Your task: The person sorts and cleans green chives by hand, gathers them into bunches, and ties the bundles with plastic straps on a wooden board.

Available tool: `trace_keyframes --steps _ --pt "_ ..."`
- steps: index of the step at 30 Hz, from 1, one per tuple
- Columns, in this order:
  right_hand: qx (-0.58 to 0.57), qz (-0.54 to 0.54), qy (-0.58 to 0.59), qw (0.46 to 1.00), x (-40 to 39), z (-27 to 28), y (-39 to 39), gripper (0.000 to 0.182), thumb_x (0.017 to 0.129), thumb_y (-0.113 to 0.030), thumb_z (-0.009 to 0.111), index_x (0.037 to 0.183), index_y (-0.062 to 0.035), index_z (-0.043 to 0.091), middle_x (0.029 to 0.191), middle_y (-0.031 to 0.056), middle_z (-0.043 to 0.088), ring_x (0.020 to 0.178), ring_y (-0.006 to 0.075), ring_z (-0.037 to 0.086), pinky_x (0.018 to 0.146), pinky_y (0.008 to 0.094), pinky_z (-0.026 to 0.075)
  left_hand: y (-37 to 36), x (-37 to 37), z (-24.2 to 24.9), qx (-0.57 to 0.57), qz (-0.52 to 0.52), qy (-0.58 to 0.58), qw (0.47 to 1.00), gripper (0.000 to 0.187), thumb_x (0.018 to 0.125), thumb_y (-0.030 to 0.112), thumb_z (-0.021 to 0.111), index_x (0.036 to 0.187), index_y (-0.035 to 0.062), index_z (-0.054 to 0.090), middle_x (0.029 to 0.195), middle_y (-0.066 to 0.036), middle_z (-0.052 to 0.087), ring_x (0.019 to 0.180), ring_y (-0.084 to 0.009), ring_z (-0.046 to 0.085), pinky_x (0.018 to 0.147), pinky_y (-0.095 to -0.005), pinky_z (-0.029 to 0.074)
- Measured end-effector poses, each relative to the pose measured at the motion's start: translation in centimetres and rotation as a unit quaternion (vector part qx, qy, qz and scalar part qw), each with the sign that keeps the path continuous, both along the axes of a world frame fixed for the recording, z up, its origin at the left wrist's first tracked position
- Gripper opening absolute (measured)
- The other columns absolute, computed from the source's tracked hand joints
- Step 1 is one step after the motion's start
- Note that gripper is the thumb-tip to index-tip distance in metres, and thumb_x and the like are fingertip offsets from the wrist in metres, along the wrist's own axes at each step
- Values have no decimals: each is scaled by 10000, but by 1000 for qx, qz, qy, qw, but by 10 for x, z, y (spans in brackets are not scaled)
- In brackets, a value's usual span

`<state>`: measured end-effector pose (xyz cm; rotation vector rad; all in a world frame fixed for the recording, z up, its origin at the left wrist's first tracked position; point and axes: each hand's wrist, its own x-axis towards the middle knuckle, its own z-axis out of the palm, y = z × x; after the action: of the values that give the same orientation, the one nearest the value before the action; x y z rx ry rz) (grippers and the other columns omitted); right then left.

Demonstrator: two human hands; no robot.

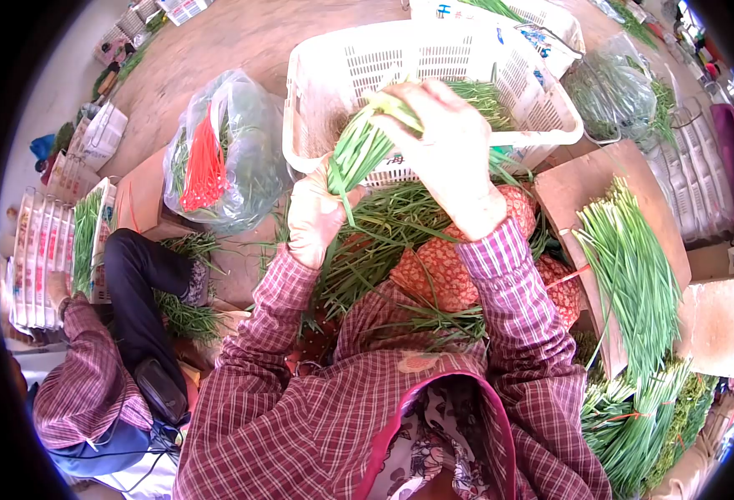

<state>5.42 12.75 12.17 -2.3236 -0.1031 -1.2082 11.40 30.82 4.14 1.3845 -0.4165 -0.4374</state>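
Observation:
A small bunch of garlic chives [361, 152], with flat green leaves and a paler end, is held up in front of the white crate. My left hand [310, 218] is closed around its lower left side. My right hand [446, 142] curls its fingers over the pale upper end; its fingertips are partly hidden. Loose chives [384, 242] lie across my lap, beneath both hands. To the right, a large bundle of chives [629, 267] rests on a brown board [609, 158], with a thin red tie stretching from its side.
The white plastic crate [434, 42] stands ahead, holding some greens. At its left is a clear plastic bag [254, 167] with red ties [204, 171]. More tied chives [634, 425] lie at lower right. Another person's sleeve [92, 375] shows at left beside a crate [38, 258].

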Motion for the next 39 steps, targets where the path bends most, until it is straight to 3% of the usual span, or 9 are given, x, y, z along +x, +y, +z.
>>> trace_keyframes --steps 6,8,13,17,21,23,27,32,39 --pt "-70 -12 -9 997 11 -13 -8 227 827 -295 680 905 -82 666 758 59 560 589 235 611 525 348 485 -14 -6 6 -120 26 127 984 481 760 -58 645 1228 11 557 958 22 662 723 -54 587 634 -206 486" --pt "-64 -17 -9 998 9 -18 -13 251 835 -305 678 908 -65 660 731 66 556 581 217 606 511 336 471 -8 0 -9 3 22 -107 994 563 803 -2 634 1342 26 475 1113 -56 663 947 -125 639 798 -250 507" --pt "422 295 195 835 -34 18 -21 240 915 -243 634 954 -6 631 599 -57 451 518 57 478 436 233 298 3 17 -8 257 145 -373 880 624 767 151 707 1344 65 485 830 -102 701 669 -195 684 639 -272 531" --pt "436 323 232 808 -60 18 -40 254 931 -276 613 1003 -36 655 650 -77 442 515 2 325 450 182 236 17 34 -19 330 163 -303 879 566 747 1 711 1283 14 527 957 -70 706 796 -95 643 710 -240 527" --pt "275 159 171 933 -36 -20 -54 330 942 -349 590 1083 -59 660 673 -63 453 548 0 332 477 172 265 16 31 -11 -24 -26 -55 998 385 783 29 688 1157 9 602 879 -108 684 726 -102 631 556 -186 496" --pt "535 170 201 803 -33 -19 -58 397 946 -406 566 1165 -87 654 778 -34 534 584 0 356 502 164 297 10 17 9 -97 -139 107 980 381 804 61 669 1167 -16 579 937 -198 688 757 -188 684 565 -225 538" --pt "556 176 160 796 -18 -17 -58 384 966 -382 538 1193 -94 650 963 -12 602 593 -3 364 504 158 310 -16 -10 32 -110 -175 167 964 382 805 20 640 1180 -18 575 913 -194 694 751 -194 681 588 -249 548" --pt "295 53 18 954 -34 5 -54 317 906 -339 628 889 -24 663 744 22 609 580 103 527 513 263 430 -34 -6 9 -104 -143 71 982 300 807 20 694 1098 6 620 880 -147 699 776 -182 695 543 -230 550" --pt "79 -24 39 996 -25 3 -29 305 840 -305 695 829 -4 645 743 100 605 619 218 609 575 378 482 -38 -7 5 -137 -60 12 989 331 790 -43 649 1110 35 616 925 -90 698 752 -152 682 523 -214 536"
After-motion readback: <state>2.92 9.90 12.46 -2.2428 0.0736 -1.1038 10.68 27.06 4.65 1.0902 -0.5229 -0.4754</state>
